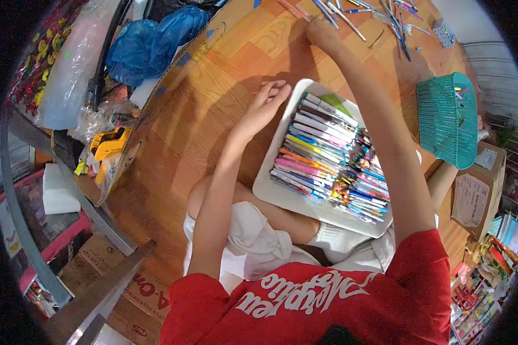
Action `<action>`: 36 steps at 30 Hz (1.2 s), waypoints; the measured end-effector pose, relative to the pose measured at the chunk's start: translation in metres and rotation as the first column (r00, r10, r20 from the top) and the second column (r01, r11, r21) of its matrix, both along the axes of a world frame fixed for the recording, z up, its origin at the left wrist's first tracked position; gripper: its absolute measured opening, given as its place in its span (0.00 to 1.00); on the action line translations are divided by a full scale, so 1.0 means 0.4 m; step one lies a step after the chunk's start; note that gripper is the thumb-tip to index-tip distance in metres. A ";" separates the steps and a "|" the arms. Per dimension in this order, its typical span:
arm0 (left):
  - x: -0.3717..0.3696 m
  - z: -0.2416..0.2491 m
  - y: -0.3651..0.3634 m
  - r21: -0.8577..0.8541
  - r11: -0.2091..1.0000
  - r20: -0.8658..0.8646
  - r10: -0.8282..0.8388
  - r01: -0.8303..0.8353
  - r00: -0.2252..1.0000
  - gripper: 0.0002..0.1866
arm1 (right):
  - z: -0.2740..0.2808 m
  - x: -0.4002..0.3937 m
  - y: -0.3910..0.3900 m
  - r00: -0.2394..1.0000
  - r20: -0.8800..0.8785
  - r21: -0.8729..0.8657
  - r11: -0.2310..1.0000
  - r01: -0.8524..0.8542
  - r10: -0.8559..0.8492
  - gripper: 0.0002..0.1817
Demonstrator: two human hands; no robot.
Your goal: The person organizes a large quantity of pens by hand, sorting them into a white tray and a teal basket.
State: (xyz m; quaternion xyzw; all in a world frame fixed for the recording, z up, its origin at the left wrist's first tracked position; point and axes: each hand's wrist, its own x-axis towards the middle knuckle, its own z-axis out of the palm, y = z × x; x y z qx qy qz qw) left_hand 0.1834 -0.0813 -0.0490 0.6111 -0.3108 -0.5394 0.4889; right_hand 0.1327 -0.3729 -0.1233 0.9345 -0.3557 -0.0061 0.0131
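Many slim pens [313,152] in rect. tray [265,185]

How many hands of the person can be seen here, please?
2. The left hand is beside the far-left corner of the white tray; the right hand is by the scattered pens at the top.

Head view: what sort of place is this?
Probably a cluttered room in a home or small shop; can't tell which. Signs: a wood-patterned floor used as the work surface, cardboard boxes at both sides, and a crowd of colourful small items at lower right.
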 end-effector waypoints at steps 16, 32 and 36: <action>-0.001 0.114 0.108 0.176 0.964 0.277 -0.242 0.199 0.930 0.49 | 0.319 -0.600 0.839 0.964 0.248 0.354 0.935 0.000 -0.094 0.15; 0.006 0.068 0.106 0.260 0.871 0.387 -0.489 0.416 0.782 0.71 | 0.233 -0.552 0.875 0.978 0.210 0.207 0.977 -0.045 0.001 0.22; 0.010 0.064 0.104 0.261 0.884 0.391 -0.464 0.387 0.795 0.70 | 0.216 -0.557 0.859 0.977 0.214 0.268 0.960 -0.083 0.025 0.18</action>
